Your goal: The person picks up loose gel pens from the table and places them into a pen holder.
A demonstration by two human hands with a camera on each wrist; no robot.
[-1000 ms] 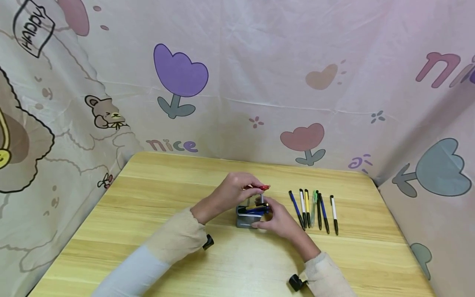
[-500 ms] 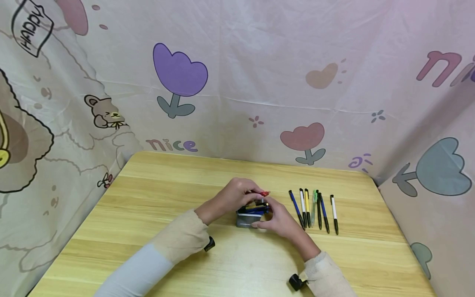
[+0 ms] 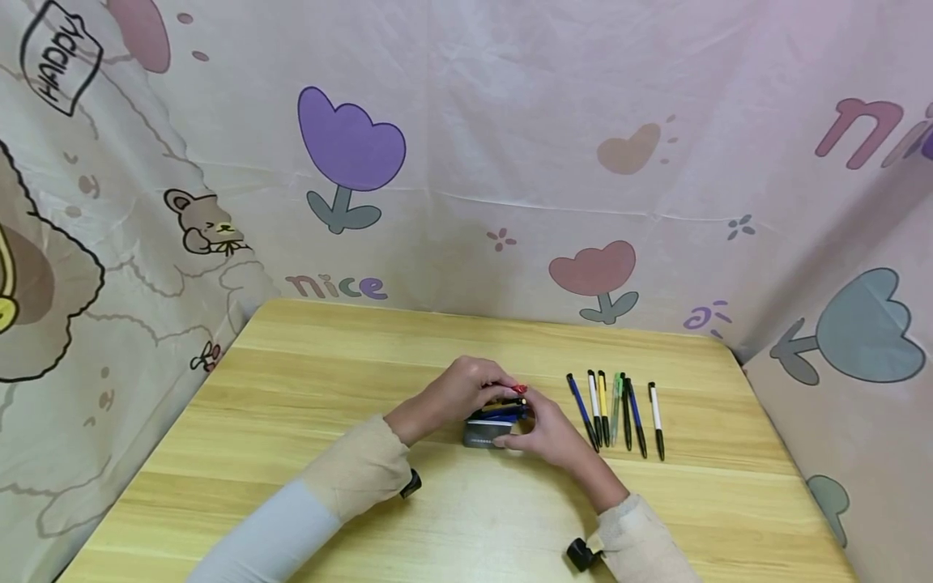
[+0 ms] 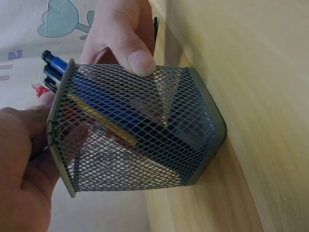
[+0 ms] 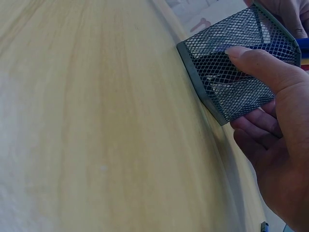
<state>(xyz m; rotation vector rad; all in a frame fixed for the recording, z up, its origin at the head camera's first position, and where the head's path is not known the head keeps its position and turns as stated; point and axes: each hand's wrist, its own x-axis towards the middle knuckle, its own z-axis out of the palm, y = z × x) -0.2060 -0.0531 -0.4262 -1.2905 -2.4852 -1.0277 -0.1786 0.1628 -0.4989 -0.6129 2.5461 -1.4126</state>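
A dark mesh pen holder point(image 4: 145, 125) stands on the table, with blue, yellow and black pens leaning inside it. My right hand point(image 3: 550, 433) grips its side, the thumb lying on the mesh in the right wrist view. At the rim, my left hand point(image 3: 459, 393) pinches a red pen point(image 3: 519, 389). The pen's end point(image 4: 39, 90) sticks out above the rim in the left wrist view, and red shows through the mesh lower down. My left fingers partly cover the holder's opening in the head view.
Right of the holder lies a loose row of pens: blue pens point(image 3: 581, 405), white pens point(image 3: 656, 417), a yellow pen point(image 3: 603, 405), a green clear pen point(image 3: 616, 405) and a black pen point(image 3: 627, 413). A printed cloth point(image 3: 466, 162) hangs behind the wooden table point(image 3: 328, 348).
My left hand has moved down toward the holder, lowering the red pen into it. My right hand has kept its grip in the same place.
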